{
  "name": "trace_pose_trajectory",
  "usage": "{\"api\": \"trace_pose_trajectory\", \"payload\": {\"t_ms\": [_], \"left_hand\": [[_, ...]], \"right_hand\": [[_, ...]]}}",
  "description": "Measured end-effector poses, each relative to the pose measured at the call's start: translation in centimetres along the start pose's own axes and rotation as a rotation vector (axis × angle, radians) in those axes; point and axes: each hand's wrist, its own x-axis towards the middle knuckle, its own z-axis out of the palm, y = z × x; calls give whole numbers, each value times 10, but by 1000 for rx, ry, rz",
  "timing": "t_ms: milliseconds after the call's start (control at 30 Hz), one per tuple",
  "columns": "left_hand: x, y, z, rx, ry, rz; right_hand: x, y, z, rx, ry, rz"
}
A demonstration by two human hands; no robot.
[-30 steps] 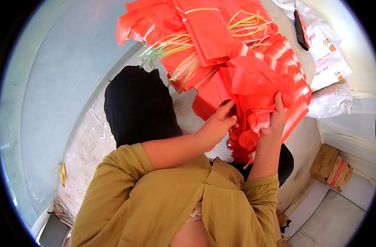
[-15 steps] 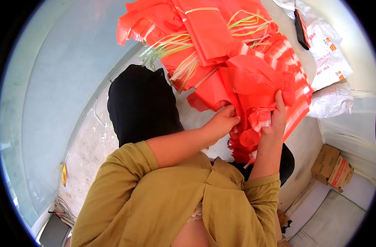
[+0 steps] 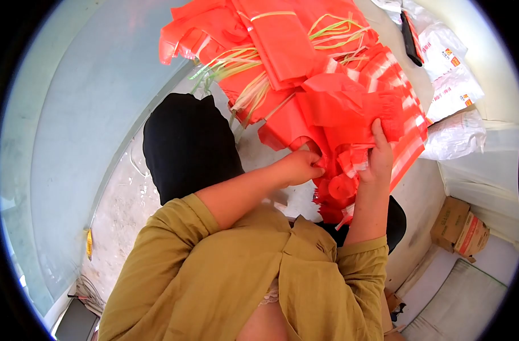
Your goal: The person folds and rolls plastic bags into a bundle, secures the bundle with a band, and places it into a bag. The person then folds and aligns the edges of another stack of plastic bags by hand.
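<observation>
Thin red plastic bags (image 3: 350, 113) hang bunched and crumpled above my lap. My left hand (image 3: 300, 166) pinches the edge of this bunch near its lower left, with thumb and fingertips closed together. To the right, my right hand (image 3: 380, 156) grips the gathered, wrinkled part of the same bags, one finger lying up along the outside. Below the hands, the bags' lower ends (image 3: 333, 199) hang loose and ragged over my right thigh. How many layers each hand holds is hidden by the folds.
Folded stacks of red plastic bags (image 3: 276, 42) lie ahead, with yellow-green and pale ties (image 3: 237, 62) spread over them. White printed sacks (image 3: 450, 96) and a black-and-red object (image 3: 412, 38) lie at the upper right. A cardboard box (image 3: 457, 227) stands on the right.
My left hand has shifted slightly left and down, still pinching the red plastic. My right hand keeps its grip with little movement. The view has moved slightly.
</observation>
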Motion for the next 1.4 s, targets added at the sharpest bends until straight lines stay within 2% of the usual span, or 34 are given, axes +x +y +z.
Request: {"api": "trace_pose_trajectory", "payload": {"t_ms": [133, 233, 333, 433, 633, 733, 833, 933, 1033, 1200, 1400], "left_hand": [[0, -12, 5, 86, 42, 79], [-10, 0, -4, 152, 78, 61], [-15, 2, -13, -190, 333, 115], [-16, -7, -21, -692, 603, 279], [-26, 3, -33, -892, 680, 363], [-25, 2, -34, -854, 683, 443], [-24, -3, -38, -892, 549, 393], [-30, -3, -42, -598, 533, 284], [-20, -13, -38, -475, 593, 288], [-17, -20, -36, -451, 648, 341], [-22, -25, -42, -434, 624, 250]], "right_hand": [[-10, 7, 4, -98, -31, -34], [-10, 14, -2, -97, -47, -33], [-7, 22, -9, -41, -77, -16], [-6, 29, -10, -18, -79, 6], [-10, 33, -7, -76, -124, 17], [-12, 36, -5, -41, -118, 15], [-17, 39, -4, 22, -124, 31], [-17, 41, -6, 39, -148, 52], [-15, 43, -7, 31, -156, 61], [-18, 41, -2, 57, -161, 66], [-10, 40, -6, 110, -72, 22]]}}
